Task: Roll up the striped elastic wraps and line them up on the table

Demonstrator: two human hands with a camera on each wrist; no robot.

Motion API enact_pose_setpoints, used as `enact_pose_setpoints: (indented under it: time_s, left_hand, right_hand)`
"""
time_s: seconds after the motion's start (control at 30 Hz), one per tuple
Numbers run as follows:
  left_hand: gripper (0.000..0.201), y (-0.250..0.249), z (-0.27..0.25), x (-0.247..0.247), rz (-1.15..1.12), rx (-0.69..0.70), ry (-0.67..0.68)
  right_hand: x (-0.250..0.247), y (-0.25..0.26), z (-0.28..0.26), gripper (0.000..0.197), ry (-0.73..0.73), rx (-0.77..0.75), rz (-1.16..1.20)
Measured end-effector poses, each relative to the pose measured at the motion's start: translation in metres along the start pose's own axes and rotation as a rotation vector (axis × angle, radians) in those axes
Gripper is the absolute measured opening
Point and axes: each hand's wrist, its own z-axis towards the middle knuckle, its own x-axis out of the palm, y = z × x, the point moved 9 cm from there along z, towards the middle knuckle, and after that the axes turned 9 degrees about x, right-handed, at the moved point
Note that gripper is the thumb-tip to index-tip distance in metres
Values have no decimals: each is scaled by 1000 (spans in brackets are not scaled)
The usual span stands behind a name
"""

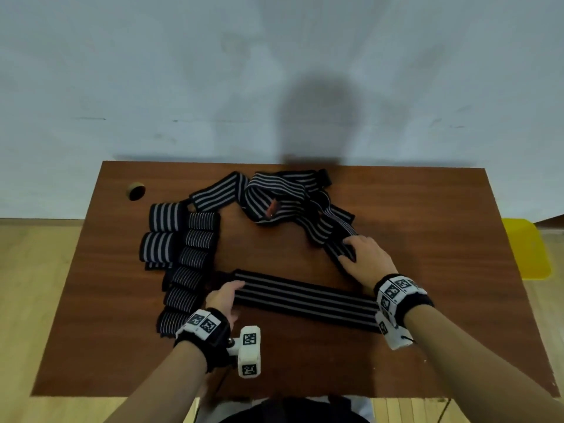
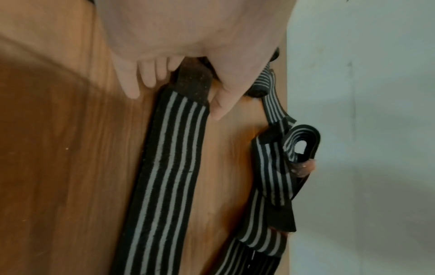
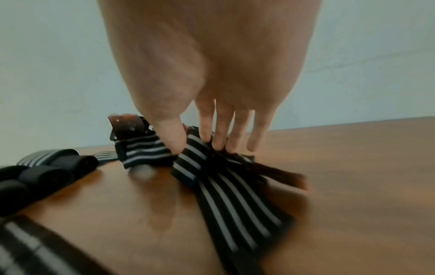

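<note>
— So, left side?
— Rolled wraps (image 1: 183, 264) lined up in 2 cols on the surface (image 1: 442, 270). Left hand (image 1: 224, 299) holds the end of the flat wrap (image 1: 305, 299), fingers (image 2: 148, 74) curled on it.
— Right?
— Right hand (image 1: 366, 257): fingers (image 3: 221, 128) w/ thumb pinch a strip of the loose pile (image 1: 274, 196).
</note>
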Motion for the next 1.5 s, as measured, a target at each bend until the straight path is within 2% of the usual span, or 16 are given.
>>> enact_pose_setpoints:
  time_s: [0.03,0.07,0.17,0.23,0.37,0.53,0.67,0.77,0.83,1.0,1.13,1.23,1.3,1.4,1.43,1.5]
  left_hand:
    - [107,-4,4,-5,0,8,-31]
    - [98,-13,0,-7,-10,29,-43]
    - [21,-40,-13,4,19,109,46]
    - [12,-47,-11,10,96,164,103]
    - [15,-61,-9,9,145,252,107]
    - [21,-96,-15,37,35,300,216]
    - [25,-136,-16,52,5,372,236]
    - [23,-148,-10,55,-4,374,227]
    - [23,-154,-8,56,-22,370,231]
    - [24,-169,-5,60,-33,398,265]
    - [66,-188,-22,86,83,562,405]
    - [93,-188,-43,123,217,659,624]
    - [89,-191,-55,142,292,747,663]
    - [56,-202,-61,143,233,867,552]
    - [45,-203,-60,140,190,863,538]
    - [28,-195,-52,128,51,722,534]
  right_hand:
    - [-8,17,10,50,-44,-45,31]
    - [-14,35,20,50,-86,-90,54]
    - [-22,75,50,65,-181,-165,84]
    - [-16,88,69,86,-160,-144,75]
    - [-6,116,94,100,-69,-192,62]
    - [-10,151,110,80,-29,-185,117]
    - [-8,151,128,70,0,-60,157]
    - [-12,142,137,45,-41,24,162]
    - [-19,138,138,28,-87,58,270]
    - [-50,136,115,22,-258,56,820]
    - [-89,153,85,7,-385,3,993]
    - [-115,171,59,16,-430,-107,958]
    - [-125,181,42,17,-400,-163,930]
    - [-127,180,24,19,-366,-201,909]
    - [-129,173,20,17,-376,-199,906]
    - [-133,153,14,17,-395,-166,901]
